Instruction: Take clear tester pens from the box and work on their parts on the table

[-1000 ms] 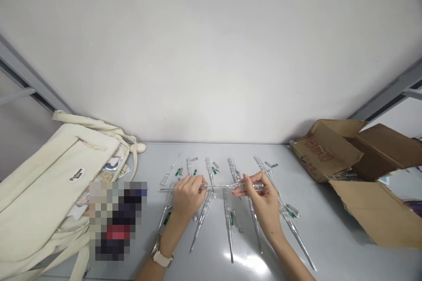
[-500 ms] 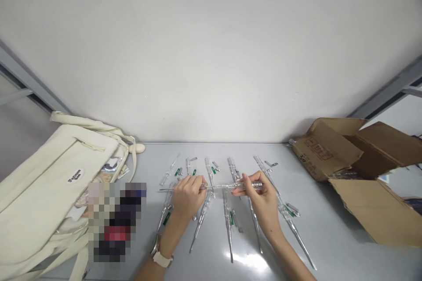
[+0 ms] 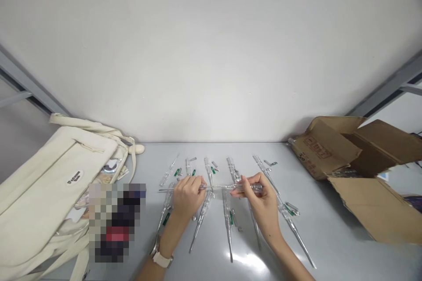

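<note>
My left hand [image 3: 188, 195] is closed around a clear screwdriver whose thin metal shaft [image 3: 165, 190] sticks out to the left. Fingers of my right hand [image 3: 259, 193] pinch the transparent handle of another screwdriver [image 3: 239, 187], its shaft pointing left to my left hand. Both tools lie roughly in line above the grey table. Around and beneath the hands are two rows of clear-handled screwdrivers, among them one in the front row [image 3: 227, 215] and one at the back right [image 3: 262, 164]. Small metal parts and green strips [image 3: 231, 218] lie beside several of them.
A cream bag [image 3: 59, 171] fills the left side, with a pixelated patch in front of it. On the right stands an open cardboard box [image 3: 313, 153] with clear items inside and flaps spread. A white wall [image 3: 211, 52] rises behind the grey table [image 3: 329, 228].
Both hands keep nearly the same places and grips. The view has shifted very slightly.
</note>
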Motion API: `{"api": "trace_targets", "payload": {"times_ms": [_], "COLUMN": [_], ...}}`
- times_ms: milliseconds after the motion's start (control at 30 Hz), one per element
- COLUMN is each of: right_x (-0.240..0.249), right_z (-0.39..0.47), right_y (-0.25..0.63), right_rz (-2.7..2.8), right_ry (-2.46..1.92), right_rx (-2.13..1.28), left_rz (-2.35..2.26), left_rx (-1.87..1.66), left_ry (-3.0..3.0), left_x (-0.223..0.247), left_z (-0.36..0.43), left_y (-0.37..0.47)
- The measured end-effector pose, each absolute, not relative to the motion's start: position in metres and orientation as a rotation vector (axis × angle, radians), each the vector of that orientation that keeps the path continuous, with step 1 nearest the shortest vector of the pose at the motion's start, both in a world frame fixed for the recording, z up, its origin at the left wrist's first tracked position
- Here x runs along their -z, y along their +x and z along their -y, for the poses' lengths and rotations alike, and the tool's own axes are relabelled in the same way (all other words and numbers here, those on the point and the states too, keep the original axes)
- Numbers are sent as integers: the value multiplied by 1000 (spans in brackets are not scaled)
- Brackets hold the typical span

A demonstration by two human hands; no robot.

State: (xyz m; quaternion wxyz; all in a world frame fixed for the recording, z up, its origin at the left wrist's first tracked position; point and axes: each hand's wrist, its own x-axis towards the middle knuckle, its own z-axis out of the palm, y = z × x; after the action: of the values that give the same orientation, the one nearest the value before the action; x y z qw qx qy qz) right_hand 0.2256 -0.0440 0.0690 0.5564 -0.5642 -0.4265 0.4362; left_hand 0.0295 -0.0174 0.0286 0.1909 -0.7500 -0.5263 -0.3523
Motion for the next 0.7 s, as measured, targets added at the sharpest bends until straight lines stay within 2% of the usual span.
{"api": "trace_targets", "payload": {"times_ms": [300, 433, 633, 700], "right_x": [-84, -90, -108, -113], "right_z": [45, 35, 22, 21], "right_y": [232, 248, 265, 266], "right_rz": [1059, 1368, 1889, 2019], "right_ry": [-1343, -1418, -1379, -1382], "right_rx": [-1240, -1380, -1220, -1260], "left_rz": [1501, 1509, 1481, 1468], "left_rx": [955, 953, 918, 927], "left_ry": [-2090, -2070, -2111, -2134], "left_x": [-28, -30, -31, -30], "left_z": [19, 18, 19, 20], "left_y": [29, 28, 30, 31]}}
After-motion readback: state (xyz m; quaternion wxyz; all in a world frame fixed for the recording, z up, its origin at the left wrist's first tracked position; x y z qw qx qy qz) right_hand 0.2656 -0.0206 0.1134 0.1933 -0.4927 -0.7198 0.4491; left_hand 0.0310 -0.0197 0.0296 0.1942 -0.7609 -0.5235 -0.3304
